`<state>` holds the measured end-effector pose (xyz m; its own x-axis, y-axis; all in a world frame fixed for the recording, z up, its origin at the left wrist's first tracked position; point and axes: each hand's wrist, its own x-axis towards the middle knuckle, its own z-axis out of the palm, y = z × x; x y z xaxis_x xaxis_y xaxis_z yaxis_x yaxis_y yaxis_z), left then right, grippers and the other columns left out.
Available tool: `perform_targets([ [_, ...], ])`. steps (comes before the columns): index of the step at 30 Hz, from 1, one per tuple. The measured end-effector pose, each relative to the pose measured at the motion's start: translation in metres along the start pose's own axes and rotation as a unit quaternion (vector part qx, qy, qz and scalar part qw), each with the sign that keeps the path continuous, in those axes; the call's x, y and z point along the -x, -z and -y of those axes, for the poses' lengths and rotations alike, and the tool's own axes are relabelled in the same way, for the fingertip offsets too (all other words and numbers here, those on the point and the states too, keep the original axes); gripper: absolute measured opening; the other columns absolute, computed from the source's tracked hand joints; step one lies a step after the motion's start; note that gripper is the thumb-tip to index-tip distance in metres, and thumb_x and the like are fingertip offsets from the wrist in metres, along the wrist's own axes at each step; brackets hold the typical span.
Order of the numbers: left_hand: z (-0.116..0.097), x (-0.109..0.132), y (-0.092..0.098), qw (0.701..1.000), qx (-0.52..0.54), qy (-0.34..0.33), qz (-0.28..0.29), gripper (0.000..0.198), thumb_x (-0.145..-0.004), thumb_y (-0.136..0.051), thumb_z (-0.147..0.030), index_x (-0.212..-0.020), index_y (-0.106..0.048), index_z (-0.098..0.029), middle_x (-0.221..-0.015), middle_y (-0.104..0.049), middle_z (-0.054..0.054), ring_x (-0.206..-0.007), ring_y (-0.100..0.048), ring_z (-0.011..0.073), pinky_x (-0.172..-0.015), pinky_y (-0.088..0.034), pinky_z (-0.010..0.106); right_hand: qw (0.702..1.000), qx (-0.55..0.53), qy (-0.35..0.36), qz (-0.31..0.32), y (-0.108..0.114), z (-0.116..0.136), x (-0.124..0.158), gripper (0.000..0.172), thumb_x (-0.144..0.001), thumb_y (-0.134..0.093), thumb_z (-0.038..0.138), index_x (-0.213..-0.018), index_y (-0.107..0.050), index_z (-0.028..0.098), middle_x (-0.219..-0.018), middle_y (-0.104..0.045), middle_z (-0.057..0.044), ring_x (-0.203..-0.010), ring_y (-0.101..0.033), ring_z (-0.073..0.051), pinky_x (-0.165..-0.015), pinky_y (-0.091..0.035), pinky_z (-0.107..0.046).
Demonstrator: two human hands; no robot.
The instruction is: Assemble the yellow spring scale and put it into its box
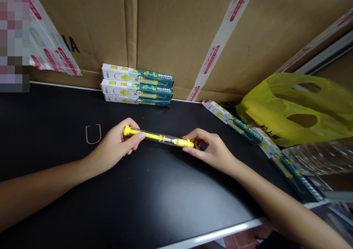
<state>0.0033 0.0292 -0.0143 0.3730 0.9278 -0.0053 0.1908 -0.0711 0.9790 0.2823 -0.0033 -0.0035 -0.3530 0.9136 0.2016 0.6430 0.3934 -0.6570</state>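
Observation:
A tubular spring scale (154,135) with a clear barrel and yellow ends lies nearly level between my two hands, above the black tabletop. My left hand (121,138) is closed round its left part, thumb along the barrel. The fingertips of my right hand (206,146) pinch the yellow cap at the other end. Left of my left hand, a bent metal wire handle (93,134) rests on the table, apart from the scale. No hook shows at the right end; my right fingers partly cover it.
Printed spring scale boxes (137,89) are stacked against the cardboard wall (171,28). More boxes (233,122) lie along the right side, beside a yellow plastic bag (264,105) and clear plastic bottles (311,157). The table's metal edge (220,235) runs along the front.

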Motion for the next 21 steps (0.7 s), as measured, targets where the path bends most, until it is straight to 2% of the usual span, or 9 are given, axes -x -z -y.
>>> perform_targets([
  [5,-0.0001,0.0003,0.0003,1.0,-0.002,-0.002,-0.002,0.022,-0.086,-0.059,-0.038,-0.084,-0.045,-0.021,-0.059,-0.051,-0.007,-0.047,-0.046,0.007,-0.039,-0.035,0.015,1.0,-0.001,0.014,-0.004,0.0,0.0007,-0.0002,0.023,-0.083,-0.069,0.035,-0.094,-0.066,0.016,-0.081,-0.066,-0.006,-0.062,-0.056,-0.013,-0.053,-0.045,-0.025],
  [21,0.0009,0.0004,0.0008,1.0,-0.005,0.004,-0.001,0.023,-0.087,-0.058,-0.039,-0.085,-0.045,-0.021,-0.059,-0.051,-0.007,-0.047,-0.046,0.0064,-0.04,-0.036,0.015,1.0,0.01,0.006,0.006,-0.0008,-0.0002,0.0009,0.023,-0.084,-0.068,0.036,-0.094,-0.063,0.016,-0.073,-0.066,-0.003,-0.056,-0.054,-0.011,-0.05,-0.044,-0.023],
])
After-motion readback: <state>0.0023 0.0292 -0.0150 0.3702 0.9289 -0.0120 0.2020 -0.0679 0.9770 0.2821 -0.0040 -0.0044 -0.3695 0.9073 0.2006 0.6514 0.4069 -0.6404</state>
